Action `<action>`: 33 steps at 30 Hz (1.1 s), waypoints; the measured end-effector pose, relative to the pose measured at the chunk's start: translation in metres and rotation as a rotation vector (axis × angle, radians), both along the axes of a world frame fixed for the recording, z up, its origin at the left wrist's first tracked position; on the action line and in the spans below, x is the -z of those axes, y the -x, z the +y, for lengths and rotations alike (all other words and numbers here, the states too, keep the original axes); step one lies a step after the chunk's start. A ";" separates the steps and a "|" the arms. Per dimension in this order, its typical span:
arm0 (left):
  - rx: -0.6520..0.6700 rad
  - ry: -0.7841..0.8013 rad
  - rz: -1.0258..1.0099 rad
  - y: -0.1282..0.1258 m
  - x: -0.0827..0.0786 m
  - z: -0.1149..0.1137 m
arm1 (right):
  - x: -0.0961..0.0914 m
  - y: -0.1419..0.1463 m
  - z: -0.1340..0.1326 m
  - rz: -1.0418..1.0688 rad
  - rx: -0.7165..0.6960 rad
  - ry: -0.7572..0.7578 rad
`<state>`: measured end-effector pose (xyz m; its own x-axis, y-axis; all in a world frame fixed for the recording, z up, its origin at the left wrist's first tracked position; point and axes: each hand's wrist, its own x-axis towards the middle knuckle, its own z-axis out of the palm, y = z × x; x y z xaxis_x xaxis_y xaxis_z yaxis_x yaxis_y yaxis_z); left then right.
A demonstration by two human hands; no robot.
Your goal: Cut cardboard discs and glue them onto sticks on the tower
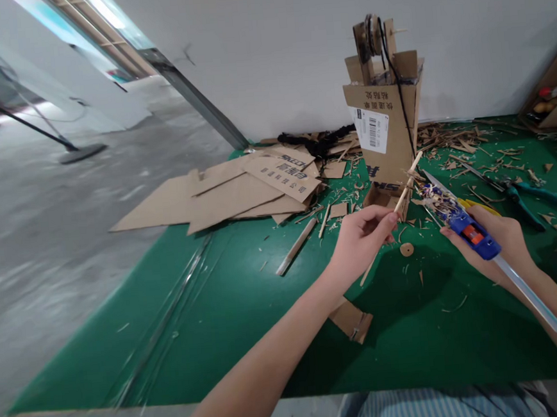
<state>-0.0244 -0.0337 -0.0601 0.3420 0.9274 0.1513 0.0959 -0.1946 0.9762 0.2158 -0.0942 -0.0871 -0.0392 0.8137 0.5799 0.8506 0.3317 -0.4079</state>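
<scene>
My left hand (365,237) is closed round a thin wooden stick (404,197), which slants up and away with a small brown scrap near its upper end. In my right hand (497,236) is a blue glue gun (468,227), its nozzle end crusted with scraps and close to the stick. A long clear glue stick (531,294) juts from the gun's back. Just behind both hands stands a tall cardboard structure (387,116) with a wheel and black cord on top. A small cardboard disc (406,250) lies on the green mat (221,341) between my hands.
Flat cardboard sheets (243,192) are piled at the back left. A pale, knife-like strip (296,247) and a cardboard piece (352,318) lie near my left arm. Teal-handled pliers (523,199), yellow-handled scissors (481,207) and many shavings lie on the right.
</scene>
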 end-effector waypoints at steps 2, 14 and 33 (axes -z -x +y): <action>0.002 -0.001 -0.005 0.000 0.000 0.000 | 0.001 -0.001 0.000 -0.001 0.004 0.011; 0.019 -0.025 0.006 0.000 0.001 0.000 | 0.004 -0.003 0.000 -0.062 0.038 0.001; 0.026 0.023 -0.034 0.000 0.002 -0.002 | 0.007 -0.005 -0.001 -0.086 -0.014 -0.104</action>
<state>-0.0246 -0.0353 -0.0623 0.3611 0.9216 0.1423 0.0576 -0.1743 0.9830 0.2206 -0.0953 -0.0943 -0.1032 0.7484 0.6552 0.8761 0.3803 -0.2963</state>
